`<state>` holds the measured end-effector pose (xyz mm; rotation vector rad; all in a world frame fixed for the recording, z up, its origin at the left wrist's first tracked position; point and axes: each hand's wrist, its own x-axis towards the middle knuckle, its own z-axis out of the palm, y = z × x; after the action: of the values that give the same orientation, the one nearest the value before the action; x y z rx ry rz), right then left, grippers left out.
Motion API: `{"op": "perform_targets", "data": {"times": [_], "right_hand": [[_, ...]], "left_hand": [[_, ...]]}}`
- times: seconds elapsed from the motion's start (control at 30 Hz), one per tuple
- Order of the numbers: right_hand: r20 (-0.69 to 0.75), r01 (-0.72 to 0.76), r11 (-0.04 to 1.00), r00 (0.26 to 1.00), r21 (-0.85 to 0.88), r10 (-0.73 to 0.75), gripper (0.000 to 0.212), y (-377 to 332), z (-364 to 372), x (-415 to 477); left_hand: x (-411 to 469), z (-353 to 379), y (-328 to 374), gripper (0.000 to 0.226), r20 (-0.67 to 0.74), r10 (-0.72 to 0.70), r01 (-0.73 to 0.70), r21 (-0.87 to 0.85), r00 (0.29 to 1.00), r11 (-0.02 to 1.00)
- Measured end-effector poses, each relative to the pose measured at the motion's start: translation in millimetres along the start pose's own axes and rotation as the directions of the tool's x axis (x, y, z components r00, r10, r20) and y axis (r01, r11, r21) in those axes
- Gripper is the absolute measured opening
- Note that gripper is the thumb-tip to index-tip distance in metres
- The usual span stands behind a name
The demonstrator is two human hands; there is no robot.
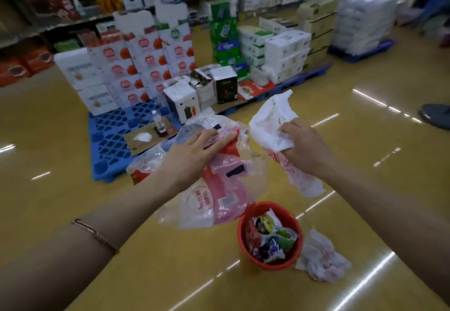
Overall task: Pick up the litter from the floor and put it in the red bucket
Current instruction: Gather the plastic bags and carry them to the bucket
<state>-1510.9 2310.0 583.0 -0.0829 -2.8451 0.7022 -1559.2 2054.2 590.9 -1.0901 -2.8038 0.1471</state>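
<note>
Left fingers (220, 137): spread over the top of a clear plastic wrapper (219, 203) with red print. Thumb hidden beneath it. The wrapper hangs off the floor from the left hand (194, 151).

Right fingers (288, 127): clenched round a white plastic bag (267, 116), red print on its lower end. The bag sticks out above and below the right hand (305, 149); fingertips are buried in the folds.

Both pieces are held in the air, near each other but apart, the wrapper at 9 o'clock of the bag.

Red bucket (267, 265): upright on the yellow floor (170, 274), at 6 o'clock of the hands. The wrapper's lower edge hangs over its 11 o'clock rim; cannot tell if they touch. Crumpled coloured wrappers (272, 240) fill it; too tangled to count.

Crumpled white litter (323, 258): on the floor against the bucket's 3 o'clock side.

Count: two hands, two pieces held, one piece on the floor, one bucket.

Thin bracelet (97, 236) on the left forearm.

Blue pallet (107, 138) at 10 o'clock, carrying stacked cartons (146, 67) and one bottle (159, 123) on flat cardboard. Print blurred, unreadable.

One dark shoe (435, 116) at 3 o'clock, cut off by the frame edge.
</note>
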Motion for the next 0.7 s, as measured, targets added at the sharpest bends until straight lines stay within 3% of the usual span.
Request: {"op": "perform_targets", "data": {"times": [0.13, 0.27, 0.47, 0.7], "right_hand": [[-0.063, -0.159, 0.987, 0.985, -0.001, 0.158, 0.036, 37, -3, 14], [-0.137, -0.346, 0.938, 0.93, -0.011, 0.342, 0.035, 72, 2, 19], [-0.246, -0.602, 0.798, 0.771, 0.017, 0.587, 0.032, 115, 32, 30], [-0.217, -0.773, 0.624, 0.593, 0.118, 0.775, 0.031, 130, 105, 17]], "left_hand": [[75, 15, 7, 0.093, -0.115, 0.191, -0.199, -0.06, 0.975, 0.978], [155, 42, 16, 0.098, -0.115, 0.411, -0.421, -0.086, 0.904, 0.903], [249, 92, 30, 0.096, -0.104, 0.619, -0.627, -0.179, 0.779, 0.759], [300, 180, 46, 0.098, -0.04, 0.757, -0.737, -0.271, 0.652, 0.62]]}}
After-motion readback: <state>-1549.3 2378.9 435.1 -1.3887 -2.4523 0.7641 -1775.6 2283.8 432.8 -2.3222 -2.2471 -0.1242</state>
